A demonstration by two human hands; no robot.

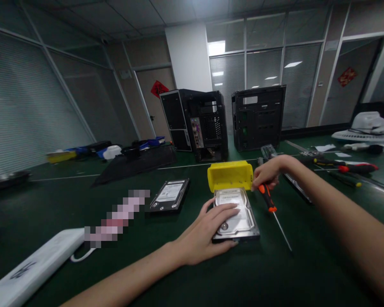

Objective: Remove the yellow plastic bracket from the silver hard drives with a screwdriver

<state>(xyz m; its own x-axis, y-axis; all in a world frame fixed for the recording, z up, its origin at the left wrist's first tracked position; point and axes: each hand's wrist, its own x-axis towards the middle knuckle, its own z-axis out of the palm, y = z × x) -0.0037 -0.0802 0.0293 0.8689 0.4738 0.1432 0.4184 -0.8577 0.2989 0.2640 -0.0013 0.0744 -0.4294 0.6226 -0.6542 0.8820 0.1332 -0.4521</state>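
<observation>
A silver hard drive [240, 219] lies label side up on the dark green table. My left hand [208, 232] is on it, fingers across its top and thumb along the near edge. Held in my right hand [269, 172] is a screwdriver [267, 198] with an orange and black handle, its shaft slanting down toward the near right. The fingertips of that hand are by the right end of a yellow bin [230, 164], and I cannot tell whether they touch it. This bin stands just behind the drive, its open side facing me, with small bits inside.
Another hard drive [169, 195] lies to the left. Two black computer cases [208, 123] stand at the back. Pliers [355, 167] and other tools lie at the right. A white box [35, 264] is at the near left, beside a blurred-out item. A black panel [137, 164] lies farther back.
</observation>
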